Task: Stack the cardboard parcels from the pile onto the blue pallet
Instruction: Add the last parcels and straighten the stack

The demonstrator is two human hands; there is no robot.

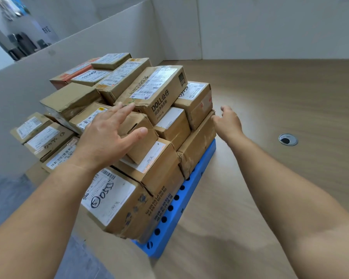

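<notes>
On the wooden tabletop [270, 178], toward its left edge, a blue pallet [169, 224] with round holes along its rim, loaded with cardboard parcels [159, 170] in several layers. At the near corner of the load, a large parcel with a white label [117, 202] and handwritten marks. On top, tilted, a long parcel printed DOLL [157, 91]. Left of the pallet and lower, past the tabletop's left edge, the pile [44, 137] of further labelled parcels, against a grey partition [18, 87].

Left hand [109, 135] laid flat over a small slotted parcel [143, 146] on the upper layer, fingers straight and spread apart, thumb against that parcel's front face, nothing gripped. Right hand [228, 121] at the load's right side, just beside the upper corner of a long bottom-layer parcel [197, 146], fingers loosely curled with nothing between them; contact with the cardboard impossible to tell.

Toward the tabletop's right side, well apart from the pallet, a round metal cable grommet [288, 139]. Below the near left corner, grey-blue floor [8, 194].
</notes>
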